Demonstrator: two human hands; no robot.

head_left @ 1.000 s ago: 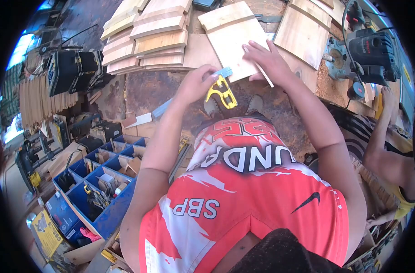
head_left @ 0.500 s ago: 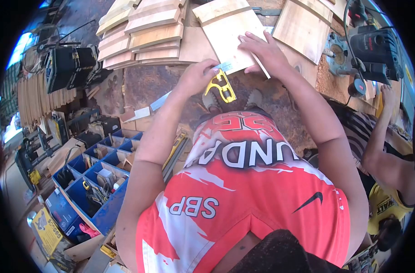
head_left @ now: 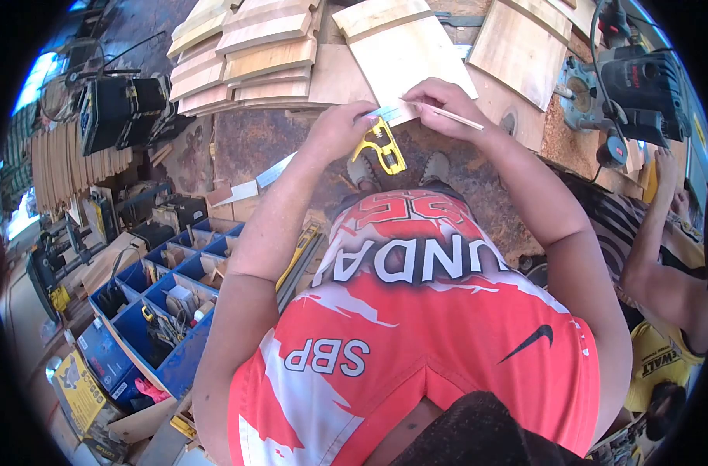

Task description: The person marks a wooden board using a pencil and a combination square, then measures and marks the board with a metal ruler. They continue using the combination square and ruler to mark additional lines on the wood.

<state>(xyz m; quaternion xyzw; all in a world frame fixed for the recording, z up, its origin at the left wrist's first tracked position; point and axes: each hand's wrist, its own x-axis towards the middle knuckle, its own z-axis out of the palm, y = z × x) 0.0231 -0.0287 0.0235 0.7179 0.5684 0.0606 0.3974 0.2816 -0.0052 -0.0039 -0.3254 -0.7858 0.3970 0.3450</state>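
I see my left hand [head_left: 340,128] clamped on the yellow square [head_left: 383,146] at the board's [head_left: 407,58] near edge, upper centre of the frame. My right hand [head_left: 439,105], just right of it, pinches a pencil [head_left: 456,117] whose long axis trails off rightward.

Square [head_left: 381,144] at board [head_left: 404,58] near edge; plank stack [head_left: 245,54] left, router [head_left: 629,81] right

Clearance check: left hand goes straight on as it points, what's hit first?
Left hand likely meets the pale flat wooden board first, past the yellow metal square it grips; depth unclear.
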